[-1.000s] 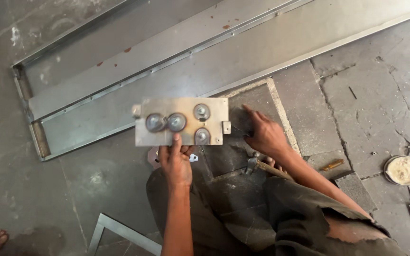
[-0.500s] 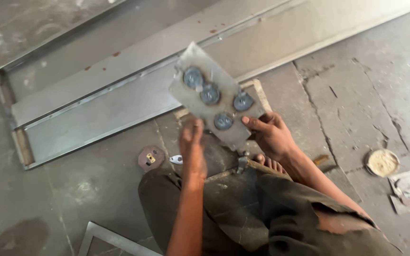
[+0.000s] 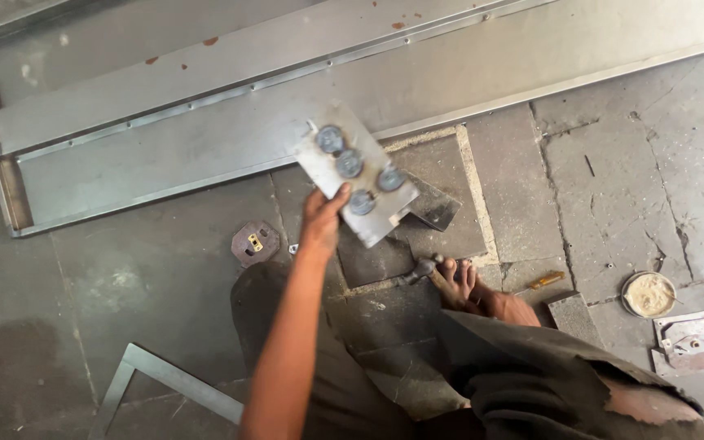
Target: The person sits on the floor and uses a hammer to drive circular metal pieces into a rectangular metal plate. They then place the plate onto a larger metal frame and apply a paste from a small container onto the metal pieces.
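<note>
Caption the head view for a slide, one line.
Left hand lifts a metal plate with four round knobs, tilted, above a stone floor beside long steel channels.

plate point(image 3: 356, 183) in your left hand point(image 3: 322, 220) | long channel point(image 3: 205, 106) behind it | hammer point(image 3: 421, 269) below | bowl point(image 3: 648, 294) far right

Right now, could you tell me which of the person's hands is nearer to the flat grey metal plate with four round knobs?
Left. The left hand grips the flat grey metal plate with four round knobs at its lower edge, thumb on its face. The right hand is out of view.
</note>
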